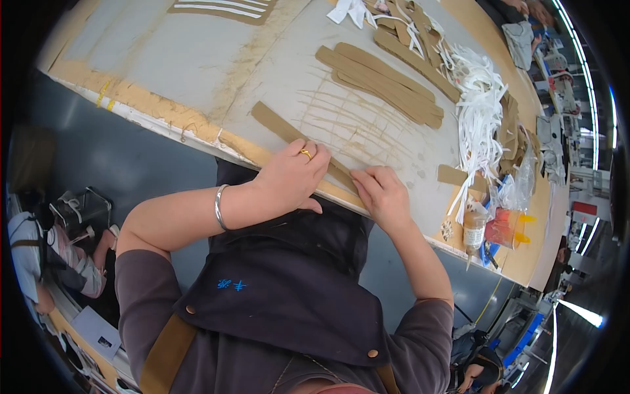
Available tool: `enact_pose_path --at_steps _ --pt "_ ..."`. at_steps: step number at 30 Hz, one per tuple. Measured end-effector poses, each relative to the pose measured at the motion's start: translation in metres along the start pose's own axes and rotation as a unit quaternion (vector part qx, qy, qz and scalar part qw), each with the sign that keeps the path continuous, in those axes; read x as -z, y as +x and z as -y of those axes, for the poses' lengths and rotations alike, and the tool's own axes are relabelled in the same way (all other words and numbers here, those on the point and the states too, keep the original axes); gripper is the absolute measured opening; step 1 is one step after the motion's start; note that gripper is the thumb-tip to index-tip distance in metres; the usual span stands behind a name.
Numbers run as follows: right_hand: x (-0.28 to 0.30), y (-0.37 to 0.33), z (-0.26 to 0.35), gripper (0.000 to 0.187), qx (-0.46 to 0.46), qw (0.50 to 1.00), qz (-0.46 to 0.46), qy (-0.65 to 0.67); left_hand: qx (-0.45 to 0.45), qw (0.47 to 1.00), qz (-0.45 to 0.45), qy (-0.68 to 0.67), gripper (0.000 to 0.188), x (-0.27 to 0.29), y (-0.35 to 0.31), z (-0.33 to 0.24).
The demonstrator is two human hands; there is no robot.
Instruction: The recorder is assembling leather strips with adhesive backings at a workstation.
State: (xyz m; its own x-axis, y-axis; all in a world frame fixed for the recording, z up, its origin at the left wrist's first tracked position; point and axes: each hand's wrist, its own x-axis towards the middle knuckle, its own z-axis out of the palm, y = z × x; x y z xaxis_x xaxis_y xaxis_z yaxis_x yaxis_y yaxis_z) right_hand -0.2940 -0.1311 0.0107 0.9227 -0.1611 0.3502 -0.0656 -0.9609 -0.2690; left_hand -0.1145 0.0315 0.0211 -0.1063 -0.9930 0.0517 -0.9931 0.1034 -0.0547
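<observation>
A long brown fabric-like strip [275,123] lies slantwise across the near edge of the worktable. My left hand [292,176], with a ring and a metal bangle, presses curled fingers onto the strip's middle; its thumb sticks out below the table edge. At the strip's lower right end, my right hand [384,196] pinches it between thumb and fingers. The exact grip under the left fingers is hidden. Beyond my hands lies a stack of similar brown strips [380,82], with rounded ends.
A tangled heap of white strips [479,98] covers the table's right side. A bottle of brownish liquid [474,230] and a red container [502,228] stand near the right front corner. White-striped brown pieces [226,8] lie at the far left. Other people sit nearby.
</observation>
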Motion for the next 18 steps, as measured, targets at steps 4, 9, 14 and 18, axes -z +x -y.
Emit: enact_pose_path --at_steps 4,9,14,18 --pt "0.009 -0.016 -0.003 0.026 -0.029 0.999 0.020 0.008 0.012 1.000 0.003 -0.017 0.096 0.001 0.006 -0.013" --pt "0.022 -0.033 -0.005 0.028 -0.056 0.998 0.040 0.003 -0.009 1.000 0.011 -0.005 0.095 0.004 0.014 -0.026" --pt "0.028 -0.047 -0.006 0.034 -0.068 0.997 0.037 -0.001 -0.040 0.999 -0.003 0.002 0.094 -0.004 0.019 -0.044" --pt "0.032 -0.046 -0.003 0.040 -0.078 0.997 0.023 -0.014 -0.035 0.999 -0.011 -0.023 0.094 -0.008 0.019 -0.050"
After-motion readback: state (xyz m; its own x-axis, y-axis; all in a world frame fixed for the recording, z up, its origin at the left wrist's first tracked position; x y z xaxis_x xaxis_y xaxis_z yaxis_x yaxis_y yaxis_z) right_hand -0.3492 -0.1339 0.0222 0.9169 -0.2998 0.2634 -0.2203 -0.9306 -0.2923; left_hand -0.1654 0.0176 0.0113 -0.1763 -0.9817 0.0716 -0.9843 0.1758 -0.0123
